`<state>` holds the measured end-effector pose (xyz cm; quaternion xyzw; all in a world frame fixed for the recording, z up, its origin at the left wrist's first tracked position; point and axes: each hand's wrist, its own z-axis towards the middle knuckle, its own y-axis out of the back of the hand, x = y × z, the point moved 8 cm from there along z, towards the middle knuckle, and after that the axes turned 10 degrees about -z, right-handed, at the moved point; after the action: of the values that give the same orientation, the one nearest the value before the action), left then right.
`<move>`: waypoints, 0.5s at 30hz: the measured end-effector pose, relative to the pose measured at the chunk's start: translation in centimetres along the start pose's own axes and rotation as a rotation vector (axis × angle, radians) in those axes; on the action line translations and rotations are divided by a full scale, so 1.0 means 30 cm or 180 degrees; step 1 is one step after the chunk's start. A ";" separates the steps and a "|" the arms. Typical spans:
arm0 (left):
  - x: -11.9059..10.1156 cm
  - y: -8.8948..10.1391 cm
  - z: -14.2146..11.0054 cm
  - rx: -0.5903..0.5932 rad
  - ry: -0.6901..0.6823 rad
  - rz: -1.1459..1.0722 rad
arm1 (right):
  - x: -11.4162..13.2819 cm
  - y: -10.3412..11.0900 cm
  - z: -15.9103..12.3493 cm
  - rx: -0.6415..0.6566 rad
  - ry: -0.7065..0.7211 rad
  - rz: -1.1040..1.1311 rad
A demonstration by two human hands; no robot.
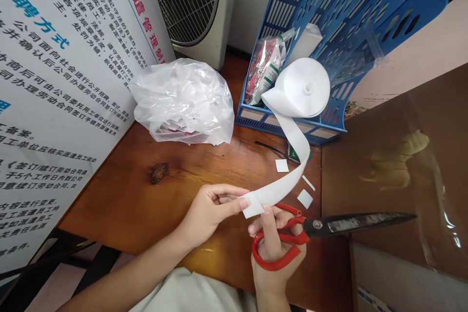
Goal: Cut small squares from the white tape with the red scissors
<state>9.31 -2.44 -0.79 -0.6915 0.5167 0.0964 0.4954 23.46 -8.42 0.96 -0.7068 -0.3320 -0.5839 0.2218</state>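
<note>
My left hand (210,209) pinches the free end of a white strip (288,175) between thumb and forefinger. The strip runs up to a white roll (303,87) that leans against a blue file rack (329,34). My right hand (274,248) grips red-handled scissors (292,241); their dark blades (361,222) are closed and point right. My right forefinger also touches the strip's end. Three small white cut pieces (282,165) lie on the wooden table (146,204) just beyond my hands.
A clear plastic bag (185,102) with white contents lies at the table's back left. A printed poster (54,83) stands along the left. A fan (193,0) stands behind. A packet (263,70) sits in the rack. A brown cardboard box (395,165) stands at the right.
</note>
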 end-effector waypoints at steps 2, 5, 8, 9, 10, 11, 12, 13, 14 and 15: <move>-0.025 0.011 -0.001 -0.0115 -0.0121 0.0331 | -0.001 0.005 -0.005 0.0076 -0.0045 -0.0028; -0.054 0.017 -0.010 -0.0210 -0.0211 0.0779 | 0.002 0.007 -0.019 0.0131 -0.0146 -0.0102; -0.067 0.020 -0.022 -0.0255 -0.0304 0.0934 | 0.009 0.003 -0.028 0.0092 -0.0259 -0.0229; -0.068 0.024 -0.026 -0.0297 -0.0349 0.0942 | 0.011 0.001 -0.027 0.0080 -0.0286 -0.0266; -0.065 0.028 -0.028 -0.0345 -0.0372 0.0908 | 0.012 -0.002 -0.024 0.0075 -0.0295 -0.0283; -0.056 0.032 -0.028 -0.0390 -0.0355 0.0800 | 0.012 -0.005 -0.020 0.0087 -0.0289 -0.0277; -0.042 0.036 -0.026 -0.0426 -0.0302 0.0635 | 0.011 -0.009 -0.014 0.0105 -0.0270 -0.0250; -0.025 0.037 -0.022 -0.0440 -0.0232 0.0443 | 0.009 -0.013 -0.008 0.0128 -0.0243 -0.0211; -0.008 0.036 -0.017 -0.0431 -0.0163 0.0261 | 0.006 -0.016 -0.002 0.0149 -0.0215 -0.0169; 0.008 0.033 -0.011 -0.0405 -0.0105 0.0116 | 0.003 -0.019 0.003 0.0158 -0.0188 -0.0129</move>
<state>8.47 -2.83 -1.36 -0.7105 0.5138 0.1494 0.4571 23.13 -7.94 0.98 -0.7112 -0.3671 -0.5587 0.2176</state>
